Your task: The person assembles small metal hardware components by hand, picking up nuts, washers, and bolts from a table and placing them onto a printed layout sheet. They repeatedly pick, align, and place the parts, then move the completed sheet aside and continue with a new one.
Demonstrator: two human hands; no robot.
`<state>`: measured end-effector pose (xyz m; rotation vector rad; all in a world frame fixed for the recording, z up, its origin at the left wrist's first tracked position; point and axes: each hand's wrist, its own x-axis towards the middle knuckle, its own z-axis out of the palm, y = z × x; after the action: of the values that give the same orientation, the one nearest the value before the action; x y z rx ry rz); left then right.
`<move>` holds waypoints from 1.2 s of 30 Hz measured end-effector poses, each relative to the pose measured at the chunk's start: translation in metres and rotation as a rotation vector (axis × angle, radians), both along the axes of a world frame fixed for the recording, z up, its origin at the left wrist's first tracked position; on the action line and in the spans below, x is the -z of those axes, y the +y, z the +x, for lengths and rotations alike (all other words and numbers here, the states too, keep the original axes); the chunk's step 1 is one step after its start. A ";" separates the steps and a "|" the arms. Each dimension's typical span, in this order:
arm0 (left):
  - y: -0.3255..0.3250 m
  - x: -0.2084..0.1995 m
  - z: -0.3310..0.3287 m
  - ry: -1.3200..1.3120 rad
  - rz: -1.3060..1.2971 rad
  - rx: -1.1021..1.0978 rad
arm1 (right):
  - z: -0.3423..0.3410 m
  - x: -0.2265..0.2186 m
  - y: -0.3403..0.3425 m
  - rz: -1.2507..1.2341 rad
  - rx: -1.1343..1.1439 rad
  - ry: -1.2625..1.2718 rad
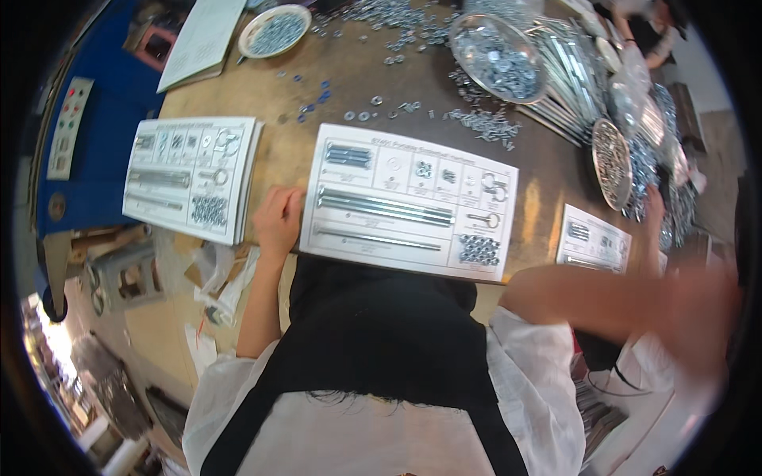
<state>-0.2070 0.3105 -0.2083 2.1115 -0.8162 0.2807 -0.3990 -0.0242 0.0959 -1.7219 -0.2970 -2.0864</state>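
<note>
A printed hardware card [381,255] lies on the table in front of me, with pictures of bolts, rods, rings and nuts in boxes. Against its left edge rests my left hand [278,220], closed with the fingers curled under. Whatever it may hold is hidden. My right arm reaches out to the far right, and my right hand [702,305] there is smeared by motion. Its fingers cannot be made out. A stack of similar printed cards [186,222] sits left of my left hand.
Metal bowls of small hardware [456,47] [597,163] and a white dish [244,44] stand on the table. Long metal rods [567,71] and loose screws [484,125] lie at the back right. Another person's hand [653,208] is near a further card [599,218]. A blue machine [103,135] stands left.
</note>
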 end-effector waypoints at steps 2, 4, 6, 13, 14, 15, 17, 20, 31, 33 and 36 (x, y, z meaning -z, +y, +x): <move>-0.001 0.000 0.000 0.009 0.007 -0.004 | 0.077 0.077 -0.084 0.228 0.353 0.458; 0.004 0.001 -0.002 0.003 0.010 -0.006 | 0.137 0.157 -0.147 0.222 0.493 0.886; 0.004 0.004 -0.001 0.034 0.000 0.016 | 0.170 0.213 -0.167 0.361 0.304 1.095; 0.004 0.001 -0.001 0.039 -0.009 0.026 | 0.221 0.260 -0.202 -0.027 0.457 1.324; 0.004 0.000 -0.001 0.047 -0.010 0.025 | 0.222 0.256 -0.201 -0.104 0.449 1.309; 0.003 -0.001 -0.001 0.057 -0.012 0.024 | 0.226 0.251 -0.202 -0.109 0.481 1.369; 0.004 -0.003 -0.002 0.075 0.004 0.020 | 0.231 0.251 -0.206 -0.108 0.545 1.492; 0.003 -0.001 -0.002 0.086 -0.015 0.018 | 0.244 0.248 -0.210 -0.164 0.587 1.571; 0.004 -0.001 0.000 0.064 -0.010 0.001 | 0.249 0.255 -0.226 0.086 0.296 1.322; 0.003 -0.001 0.000 0.083 -0.019 0.003 | 0.244 0.268 -0.239 0.265 0.234 1.168; 0.003 0.002 -0.001 0.073 -0.030 0.001 | 0.238 0.277 -0.246 0.796 -0.101 0.969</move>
<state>-0.2078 0.3132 -0.2101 2.0805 -0.7660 0.2133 -0.1615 -0.2704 -0.1811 -1.8453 0.6288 -0.8668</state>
